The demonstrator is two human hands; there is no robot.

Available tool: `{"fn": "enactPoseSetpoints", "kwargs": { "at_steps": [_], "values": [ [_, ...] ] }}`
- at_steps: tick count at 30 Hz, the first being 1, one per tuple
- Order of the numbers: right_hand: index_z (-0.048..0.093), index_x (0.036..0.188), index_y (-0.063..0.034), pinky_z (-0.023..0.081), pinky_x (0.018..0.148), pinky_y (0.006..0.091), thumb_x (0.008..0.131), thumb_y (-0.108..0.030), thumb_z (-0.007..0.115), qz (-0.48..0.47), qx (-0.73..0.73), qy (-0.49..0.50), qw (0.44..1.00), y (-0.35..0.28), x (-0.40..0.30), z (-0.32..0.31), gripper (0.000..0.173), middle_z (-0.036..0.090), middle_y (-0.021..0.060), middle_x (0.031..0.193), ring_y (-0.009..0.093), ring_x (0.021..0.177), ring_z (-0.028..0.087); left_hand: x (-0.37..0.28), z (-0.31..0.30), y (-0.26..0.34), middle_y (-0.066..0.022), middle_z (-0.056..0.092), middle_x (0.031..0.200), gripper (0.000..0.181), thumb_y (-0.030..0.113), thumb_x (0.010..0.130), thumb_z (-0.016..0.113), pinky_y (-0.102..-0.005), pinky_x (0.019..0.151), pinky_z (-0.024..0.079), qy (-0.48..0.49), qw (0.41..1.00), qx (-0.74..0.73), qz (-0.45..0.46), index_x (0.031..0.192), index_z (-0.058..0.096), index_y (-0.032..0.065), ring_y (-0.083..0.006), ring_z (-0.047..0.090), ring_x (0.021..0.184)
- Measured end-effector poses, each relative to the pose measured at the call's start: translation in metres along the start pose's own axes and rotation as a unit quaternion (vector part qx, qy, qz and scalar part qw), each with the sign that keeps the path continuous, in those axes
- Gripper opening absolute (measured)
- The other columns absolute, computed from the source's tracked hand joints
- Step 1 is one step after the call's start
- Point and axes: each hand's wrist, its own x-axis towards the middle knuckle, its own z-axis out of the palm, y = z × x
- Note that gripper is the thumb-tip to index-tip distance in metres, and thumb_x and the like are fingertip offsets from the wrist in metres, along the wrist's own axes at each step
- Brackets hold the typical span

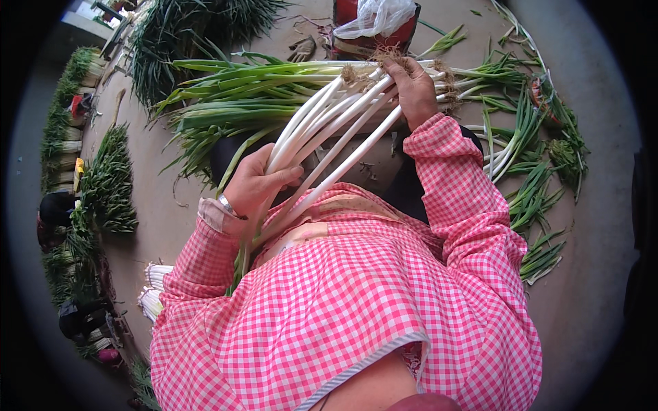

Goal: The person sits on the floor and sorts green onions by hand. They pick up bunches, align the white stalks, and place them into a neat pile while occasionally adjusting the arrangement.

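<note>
My left hand [264, 177] grips several long white scallion stalks [321, 126] around their middle, and their green ends run down past my wrist. At the root end, my right hand [411, 90] has its fingers closed on the stalks beside the brown roots [388, 54]. The stalks slant from lower left to upper right across my lap. Beyond them, more green-leaved scallions [247, 97] lie crosswise, leaves to the left and roots to the right. Part of that layer is hidden behind my hands and the held stalks.
A red container [354, 49] with a white plastic bag [380, 18] stands ahead, near a glove [302, 50]. A dark green heap [175, 46] lies at upper left. Tied bundles [67, 138] line the left side. Loose green trimmings [534, 195] litter the floor [581, 257] on the right.
</note>
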Motion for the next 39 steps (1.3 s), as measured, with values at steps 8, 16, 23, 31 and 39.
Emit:
{"fn": "enactPoseSetpoints", "kwargs": {
  "at_steps": [8, 16, 23, 31, 39],
  "values": [
    [0.069, 0.107, -0.0058, 0.044, 0.052, 0.0223, 0.096, -0.038, 0.067, 0.07, 0.063, -0.059, 0.994, -0.007, -0.001, -0.001, 0.034, 0.064, 0.0007, 0.081, 0.008, 0.064, 0.056, 0.032, 0.0, 0.034, 0.0003, 0.064, 0.096, 0.035, 0.016, 0.092, 0.074, -0.0228, 0.075, 0.048, 0.044, 0.994, 0.096, 0.043, 0.121, 0.059, 0.0015, -0.0069, 0.058, 0.084],
    [0.069, 0.098, -0.009, 0.042, 0.053, 0.0214, 0.09, -0.036, 0.076, 0.084, 0.11, -0.052, 0.989, -0.013, -0.004, 0.004, 0.029, 0.063, -0.0038, 0.077, 0.005, 0.063, 0.055, 0.048, 0.021, 0.029, 0.0018, 0.059, 0.086, 0.037, 0.033, 0.096, 0.07, -0.0219, 0.064, 0.043, 0.01, 0.999, 0.023, 0.035, 0.11, 0.063, -0.0009, -0.0056, 0.049, 0.074],
    [0.068, 0.112, -0.0047, 0.049, 0.072, 0.0246, 0.094, -0.024, 0.067, 0.051, 0.105, -0.049, 0.992, -0.009, 0.0, -0.006, 0.027, 0.067, 0.0, 0.089, 0.009, 0.078, 0.061, 0.022, -0.015, 0.027, 0.003, 0.062, 0.091, 0.036, 0.03, 0.098, 0.068, -0.022, 0.068, 0.047, -0.068, 0.994, 0.079, -0.039, 0.118, 0.064, 0.0013, -0.006, 0.055, 0.079],
    [0.06, 0.12, -0.0018, 0.059, 0.08, 0.0309, 0.096, -0.004, 0.063, 0.073, 0.191, -0.058, 0.977, 0.005, 0.005, 0.001, 0.024, 0.07, 0.009, 0.104, 0.018, 0.091, 0.07, 0.017, -0.011, 0.017, 0.0045, 0.06, 0.089, 0.031, 0.027, 0.097, 0.069, -0.0206, 0.068, 0.044, -0.008, 0.991, 0.133, 0.0, 0.113, 0.064, 0.0004, -0.0037, 0.051, 0.078],
    [0.067, 0.11, -0.0056, 0.051, 0.078, 0.0284, 0.086, -0.029, 0.082, 0.132, 0.191, -0.103, 0.967, 0.002, 0.007, -0.007, 0.037, 0.07, 0.002, 0.095, 0.012, 0.082, 0.063, 0.058, 0.011, 0.036, 0.0032, 0.06, 0.084, 0.026, 0.023, 0.096, 0.07, -0.0221, 0.066, 0.048, 0.018, 0.986, 0.15, 0.075, 0.109, 0.065, 0.0019, -0.0042, 0.055, 0.074]
  ]
}}
